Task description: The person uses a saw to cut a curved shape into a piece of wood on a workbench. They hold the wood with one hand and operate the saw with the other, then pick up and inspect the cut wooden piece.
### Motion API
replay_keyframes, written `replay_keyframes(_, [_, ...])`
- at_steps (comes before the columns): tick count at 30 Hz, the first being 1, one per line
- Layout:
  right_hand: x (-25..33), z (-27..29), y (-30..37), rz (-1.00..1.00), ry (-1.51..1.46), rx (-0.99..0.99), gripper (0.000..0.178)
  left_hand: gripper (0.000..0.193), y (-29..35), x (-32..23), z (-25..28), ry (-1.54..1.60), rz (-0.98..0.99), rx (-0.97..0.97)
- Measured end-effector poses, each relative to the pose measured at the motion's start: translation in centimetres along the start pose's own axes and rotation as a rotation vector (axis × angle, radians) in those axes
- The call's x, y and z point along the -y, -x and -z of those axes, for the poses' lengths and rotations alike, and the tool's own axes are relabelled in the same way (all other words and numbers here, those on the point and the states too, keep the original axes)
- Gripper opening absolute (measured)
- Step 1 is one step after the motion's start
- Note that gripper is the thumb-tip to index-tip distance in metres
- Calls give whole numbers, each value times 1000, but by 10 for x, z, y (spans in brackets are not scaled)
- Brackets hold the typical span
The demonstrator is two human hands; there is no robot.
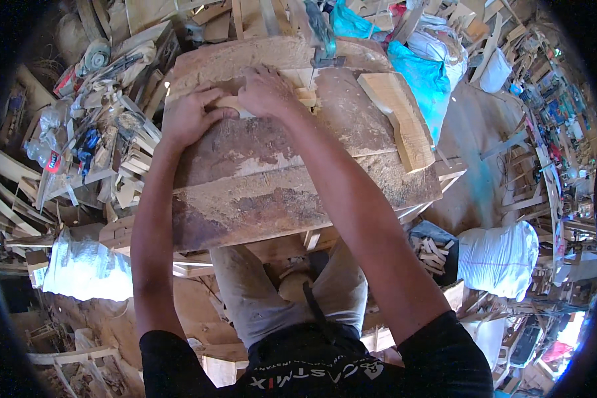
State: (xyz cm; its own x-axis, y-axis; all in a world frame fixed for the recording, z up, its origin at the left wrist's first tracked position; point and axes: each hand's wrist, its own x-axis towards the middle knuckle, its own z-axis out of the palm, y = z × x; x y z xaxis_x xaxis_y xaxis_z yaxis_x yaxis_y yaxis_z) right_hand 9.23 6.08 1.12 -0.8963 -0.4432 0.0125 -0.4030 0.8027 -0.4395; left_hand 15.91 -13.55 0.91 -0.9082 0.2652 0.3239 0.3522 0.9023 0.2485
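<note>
At the dusty table (358, 126), the left hand (191, 117) pinches a pale wood piece (227, 102); the right hand (266, 91) lies over it, grip unclear, near the thin blade (312, 78). Looks like sawing; feeding on would want fingers clear.

A black short-sleeved shirt (444, 355) with white lettering (320, 376) tops pale grey trousers (245, 298).
</note>
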Motion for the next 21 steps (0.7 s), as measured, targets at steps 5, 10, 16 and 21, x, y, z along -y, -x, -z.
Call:
replay_keyframes(5, [-2, -3, -1, 1, -48, -40, 86, 48, 4, 3, -3, 13, -49, -22])
replay_keyframes(10, [0, 2, 2, -5, -66, -39, 81, 48, 4, 0, -2, 7, -41, -20])
replay_keyframes(16, [-8, -8, -8, 8, -51, -77, 83, 47, -1, -10, 3, 86, 3, -2])
replay_keyframes(21, [-3, -3, -2, 26, -45, -76, 91, 45, 2, -13, 8, 52, 12, 12])
